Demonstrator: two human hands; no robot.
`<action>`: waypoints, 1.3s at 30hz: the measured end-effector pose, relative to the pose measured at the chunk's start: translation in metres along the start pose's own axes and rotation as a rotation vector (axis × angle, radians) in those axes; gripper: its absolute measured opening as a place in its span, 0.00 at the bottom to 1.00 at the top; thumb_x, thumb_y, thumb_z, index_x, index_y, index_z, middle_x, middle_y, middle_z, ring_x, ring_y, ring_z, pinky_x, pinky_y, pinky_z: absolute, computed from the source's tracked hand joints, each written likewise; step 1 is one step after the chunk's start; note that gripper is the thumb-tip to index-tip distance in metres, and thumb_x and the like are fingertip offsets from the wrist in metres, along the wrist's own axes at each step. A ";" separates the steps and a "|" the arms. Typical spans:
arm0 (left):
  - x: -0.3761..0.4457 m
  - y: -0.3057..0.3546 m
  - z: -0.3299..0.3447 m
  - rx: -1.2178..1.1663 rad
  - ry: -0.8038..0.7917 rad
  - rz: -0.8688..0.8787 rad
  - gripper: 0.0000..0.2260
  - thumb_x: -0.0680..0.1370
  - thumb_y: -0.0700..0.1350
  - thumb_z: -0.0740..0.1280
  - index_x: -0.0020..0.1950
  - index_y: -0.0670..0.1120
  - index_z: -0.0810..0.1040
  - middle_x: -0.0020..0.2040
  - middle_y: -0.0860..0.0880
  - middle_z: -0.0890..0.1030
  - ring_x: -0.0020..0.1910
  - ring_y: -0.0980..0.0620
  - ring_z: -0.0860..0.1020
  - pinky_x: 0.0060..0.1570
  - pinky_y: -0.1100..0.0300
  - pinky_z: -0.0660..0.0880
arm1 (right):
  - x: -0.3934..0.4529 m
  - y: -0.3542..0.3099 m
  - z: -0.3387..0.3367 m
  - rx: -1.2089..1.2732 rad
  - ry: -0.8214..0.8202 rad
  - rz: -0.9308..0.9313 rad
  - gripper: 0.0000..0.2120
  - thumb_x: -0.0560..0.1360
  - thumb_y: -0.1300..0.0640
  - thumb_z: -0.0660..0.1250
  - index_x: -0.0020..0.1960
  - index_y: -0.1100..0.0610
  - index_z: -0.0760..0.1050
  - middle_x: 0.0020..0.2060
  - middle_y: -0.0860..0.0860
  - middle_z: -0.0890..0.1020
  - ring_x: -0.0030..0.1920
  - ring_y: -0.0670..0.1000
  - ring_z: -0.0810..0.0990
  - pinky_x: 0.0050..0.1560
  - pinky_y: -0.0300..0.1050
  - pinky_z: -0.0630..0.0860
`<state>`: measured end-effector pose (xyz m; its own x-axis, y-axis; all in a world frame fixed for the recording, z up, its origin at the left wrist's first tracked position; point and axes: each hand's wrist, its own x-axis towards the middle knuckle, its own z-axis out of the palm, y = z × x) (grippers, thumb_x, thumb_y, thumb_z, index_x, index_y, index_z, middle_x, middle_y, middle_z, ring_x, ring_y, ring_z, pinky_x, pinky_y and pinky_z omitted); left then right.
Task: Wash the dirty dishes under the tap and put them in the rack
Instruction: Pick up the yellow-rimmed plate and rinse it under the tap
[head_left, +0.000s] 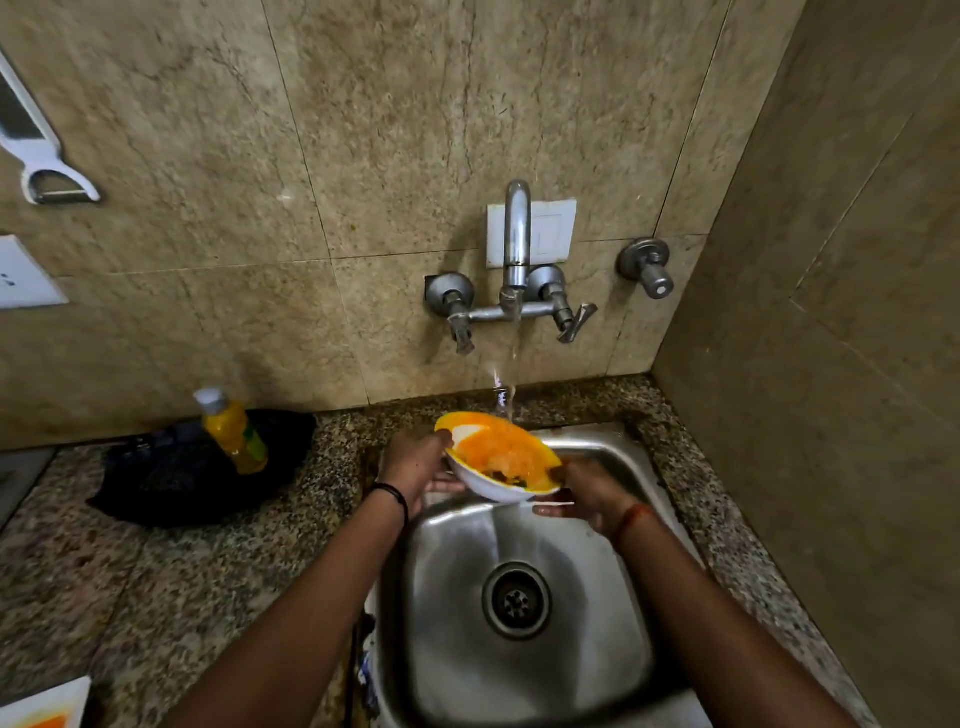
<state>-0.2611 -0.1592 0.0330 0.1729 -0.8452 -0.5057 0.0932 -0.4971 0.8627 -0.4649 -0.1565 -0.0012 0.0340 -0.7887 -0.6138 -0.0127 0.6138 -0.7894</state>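
A white bowl (496, 462) smeared with orange sauce and a few dark bits is tilted toward me over the steel sink (597, 613). Water runs from the wall tap (517, 234) onto the bowl's far rim. My left hand (415, 462) grips the bowl's left edge, thumb on the rim. My right hand (582, 493) holds the bowl's right side from below, fingers under it. A thin white stick shows just under the bowl, by my right fingers.
A yellow bottle (234, 428) stands on a black rack or tray (197, 473) left of the sink on the granite counter. Another orange-stained white dish (47, 709) pokes in at the bottom left. A peeler (47, 171) hangs on the wall. A side wall rises close on the right.
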 end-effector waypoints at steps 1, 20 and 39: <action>-0.001 0.004 -0.003 0.073 0.014 0.080 0.05 0.77 0.38 0.63 0.46 0.40 0.78 0.37 0.40 0.80 0.28 0.46 0.79 0.25 0.59 0.79 | 0.001 0.006 0.004 0.033 -0.022 0.024 0.09 0.80 0.64 0.56 0.55 0.60 0.74 0.42 0.57 0.81 0.41 0.54 0.80 0.49 0.54 0.80; 0.008 -0.035 0.010 -0.298 -0.255 -0.192 0.18 0.79 0.35 0.58 0.69 0.39 0.70 0.55 0.39 0.79 0.47 0.44 0.79 0.40 0.54 0.81 | -0.035 -0.057 -0.009 -0.608 0.329 -0.759 0.12 0.74 0.53 0.66 0.55 0.55 0.81 0.48 0.50 0.86 0.50 0.51 0.83 0.52 0.50 0.79; 0.000 0.028 0.006 0.014 -0.161 0.185 0.18 0.76 0.30 0.60 0.61 0.46 0.78 0.45 0.44 0.82 0.35 0.50 0.79 0.33 0.61 0.78 | 0.000 -0.015 -0.010 0.053 0.212 -0.233 0.11 0.78 0.66 0.60 0.57 0.59 0.76 0.47 0.60 0.83 0.44 0.60 0.82 0.42 0.59 0.82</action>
<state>-0.2642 -0.1740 0.0568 0.0268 -0.9420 -0.3346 0.0604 -0.3326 0.9411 -0.4743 -0.1666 0.0106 -0.1790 -0.8945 -0.4096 0.0228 0.4124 -0.9107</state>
